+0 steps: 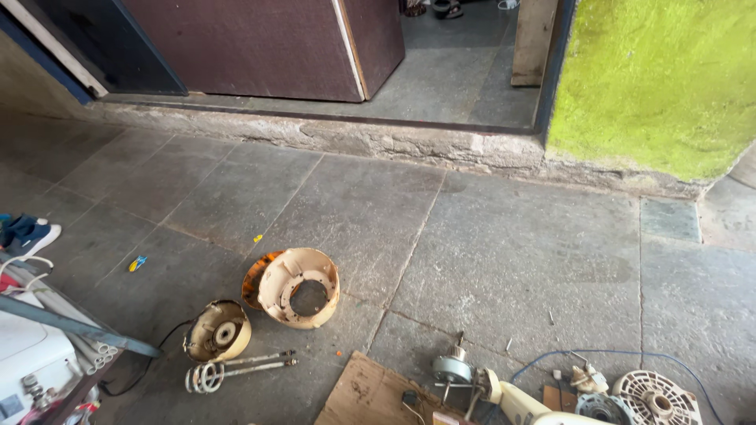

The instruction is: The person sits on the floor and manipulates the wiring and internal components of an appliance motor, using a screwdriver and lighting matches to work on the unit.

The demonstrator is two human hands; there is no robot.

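Observation:
Neither of my hands is in view. On the grey stone floor lie taken-apart machine parts. A cream round housing shell [300,287] with a big centre hole leans against an orange ring [253,277]. To its lower left sits a cream motor cover [218,331] with a black cable. Two metal beater rods [236,368] lie in front of it. At the bottom a wooden board [370,393] lies beside a small motor on a shaft [453,370], a cream handle piece [516,404] and a white vented disc [657,398].
A raised stone doorstep [394,142] runs across the back, with a dark brown door [252,47] and a bright green wall [661,79] at the right. A white appliance [27,354] and pale tubes [55,311] crowd the left edge. A blue wire [598,352] curves at bottom right.

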